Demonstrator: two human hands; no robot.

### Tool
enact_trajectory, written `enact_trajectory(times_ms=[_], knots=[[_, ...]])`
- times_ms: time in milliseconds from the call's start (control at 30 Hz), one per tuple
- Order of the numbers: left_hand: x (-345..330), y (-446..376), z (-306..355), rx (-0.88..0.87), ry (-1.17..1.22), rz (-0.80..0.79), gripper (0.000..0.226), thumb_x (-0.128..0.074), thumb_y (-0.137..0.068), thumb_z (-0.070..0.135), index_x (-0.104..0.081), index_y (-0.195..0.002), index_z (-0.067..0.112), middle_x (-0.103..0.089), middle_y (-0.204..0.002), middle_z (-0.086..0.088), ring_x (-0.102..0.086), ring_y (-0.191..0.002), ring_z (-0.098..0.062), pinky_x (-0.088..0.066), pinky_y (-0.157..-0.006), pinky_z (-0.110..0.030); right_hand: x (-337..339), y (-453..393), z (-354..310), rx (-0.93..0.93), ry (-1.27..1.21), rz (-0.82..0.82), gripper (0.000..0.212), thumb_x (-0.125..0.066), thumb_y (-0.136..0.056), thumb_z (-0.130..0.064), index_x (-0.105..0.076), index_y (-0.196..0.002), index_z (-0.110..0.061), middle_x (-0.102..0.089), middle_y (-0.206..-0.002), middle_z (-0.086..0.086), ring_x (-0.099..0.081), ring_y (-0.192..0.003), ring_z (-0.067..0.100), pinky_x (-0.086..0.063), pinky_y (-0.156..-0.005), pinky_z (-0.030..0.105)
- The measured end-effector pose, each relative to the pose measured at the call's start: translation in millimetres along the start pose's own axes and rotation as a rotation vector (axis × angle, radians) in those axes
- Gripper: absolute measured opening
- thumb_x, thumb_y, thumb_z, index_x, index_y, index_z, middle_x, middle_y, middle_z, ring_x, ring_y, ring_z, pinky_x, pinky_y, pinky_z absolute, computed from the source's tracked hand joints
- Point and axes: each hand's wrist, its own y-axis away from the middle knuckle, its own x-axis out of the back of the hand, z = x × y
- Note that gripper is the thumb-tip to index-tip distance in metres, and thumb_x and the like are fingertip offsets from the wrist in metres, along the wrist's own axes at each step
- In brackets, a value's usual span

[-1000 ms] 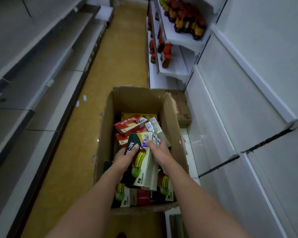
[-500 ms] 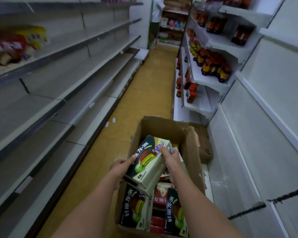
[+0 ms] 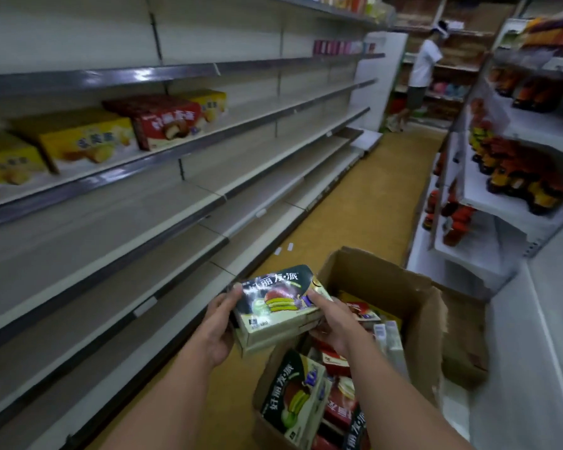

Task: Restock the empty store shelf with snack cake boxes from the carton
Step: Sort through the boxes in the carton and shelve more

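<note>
Both my hands hold a stack of green snack cake boxes (image 3: 273,306) above the left rim of the open cardboard carton (image 3: 387,284). My left hand (image 3: 216,323) grips the stack's left end, and my right hand (image 3: 333,319) grips its right end. Inside the carton lie more boxes, green ones (image 3: 293,394) near me and red ones (image 3: 337,362) behind. The long grey shelves (image 3: 182,219) on the left are mostly bare. One upper shelf carries yellow boxes (image 3: 78,138) and a red box (image 3: 163,120).
The carton stands on the yellow aisle floor (image 3: 355,203) against the right-hand shelving (image 3: 501,254), which holds rows of bottles (image 3: 514,173). A second flattened carton (image 3: 465,339) sits behind it. A person in a white shirt (image 3: 423,66) stands at the aisle's far end.
My hands have lifted the green boxes out of the carton and carried them up and to the left. My view has swung from the carton up toward the left shelves.
</note>
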Motion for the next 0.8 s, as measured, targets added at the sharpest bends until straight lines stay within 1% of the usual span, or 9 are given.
enact_trajectory(times_ms=[100,167,233,367,433,500,600,700,800], knots=[[24.5,21.2,6.6,0.046,0.188,0.036,0.052,-0.039,-0.093,0.057,-0.065,-0.107,0.013,-0.07,-0.103,-0.02,-0.067,-0.093,-0.033,-0.051,-0.076,-0.041,-33.0,-0.3,5.3,-0.006,-0.063,-0.065,0.03,-0.065,-0.09,-0.032,-0.059,-0.109,-0.009,-0.067,-0.098,0.012,-0.061,-0.08,0.023,-0.053,-0.068,0.035],[47.2,33.1,8.2,0.016,0.196,0.138,0.045,-0.043,-0.096,0.049,-0.068,-0.104,0.012,-0.073,-0.089,-0.017,-0.07,-0.076,-0.029,-0.054,-0.071,-0.038,-59.6,5.3,9.8,-0.003,-0.02,-0.117,0.035,-0.065,-0.089,-0.034,-0.059,-0.112,-0.008,-0.067,-0.102,0.013,-0.06,-0.08,0.022,-0.05,-0.068,0.033],[75.0,50.4,14.0,-0.062,0.176,0.268,0.036,-0.051,-0.094,0.041,-0.066,-0.108,0.01,-0.073,-0.088,-0.019,-0.07,-0.071,-0.03,-0.056,-0.07,-0.042,-87.0,10.4,11.7,0.007,-0.002,-0.153,0.028,-0.063,-0.09,-0.033,-0.062,-0.105,-0.01,-0.066,-0.094,0.009,-0.058,-0.077,0.019,-0.046,-0.067,0.03],[139.8,96.6,30.3,-0.254,0.253,0.469,0.024,-0.055,-0.094,0.031,-0.056,-0.112,0.015,-0.067,-0.104,-0.022,-0.066,-0.088,-0.036,-0.051,-0.083,-0.05,-133.2,16.9,14.4,-0.013,-0.2,-0.24,0.011,-0.059,-0.091,-0.02,-0.064,-0.091,-0.01,-0.069,-0.068,0.005,-0.064,-0.053,0.015,-0.05,-0.043,0.021],[173.0,119.6,36.7,-0.32,0.286,0.522,0.039,-0.058,-0.091,0.037,-0.054,-0.122,0.014,-0.065,-0.114,-0.022,-0.062,-0.104,-0.039,-0.048,-0.092,-0.053,-152.3,24.7,18.0,-0.016,-0.251,-0.275,0.013,-0.056,-0.092,-0.02,-0.062,-0.085,-0.011,-0.068,-0.056,0.0,-0.062,-0.043,0.01,-0.048,-0.039,0.018],[204.6,143.7,41.2,-0.367,0.304,0.588,0.054,-0.061,-0.084,0.043,-0.053,-0.129,0.015,-0.066,-0.117,-0.02,-0.062,-0.108,-0.038,-0.049,-0.092,-0.052,-177.8,37.6,23.7,-0.04,-0.263,-0.332,0.015,-0.058,-0.091,-0.022,-0.063,-0.088,-0.008,-0.068,-0.057,0.001,-0.064,-0.046,0.013,-0.051,-0.043,0.019],[240.8,175.3,46.7,-0.408,0.331,0.668,0.052,-0.06,-0.086,0.044,-0.055,-0.128,0.014,-0.068,-0.114,-0.019,-0.064,-0.105,-0.036,-0.054,-0.08,-0.043,-228.8,61.7,33.7,-0.074,-0.193,-0.421,0.016,-0.06,-0.09,-0.024,-0.064,-0.093,-0.009,-0.069,-0.062,0.002,-0.063,-0.052,0.014,-0.05,-0.044,0.019],[275.9,201.0,49.3,-0.446,0.355,0.68,0.054,-0.061,-0.084,0.046,-0.057,-0.126,0.013,-0.069,-0.11,-0.02,-0.066,-0.102,-0.036,-0.056,-0.078,-0.041,-293.8,98.7,51.9,-0.057,-0.044,-0.511,0.017,-0.061,-0.089,-0.026,-0.065,-0.096,-0.011,-0.067,-0.079,0.006,-0.06,-0.064,0.017,-0.048,-0.043,0.019],[306.9,227.5,58.7,-0.49,0.362,0.711,0.044,-0.059,-0.089,0.044,-0.058,-0.124,0.017,-0.07,-0.108,-0.017,-0.068,-0.099,-0.034,-0.056,-0.079,-0.042,-351.6,141.1,71.2,-0.03,0.09,-0.589,0.018,-0.059,-0.09,-0.029,-0.064,-0.095,-0.012,-0.066,-0.085,0.005,-0.057,-0.073,0.017,-0.045,-0.059,0.028]])
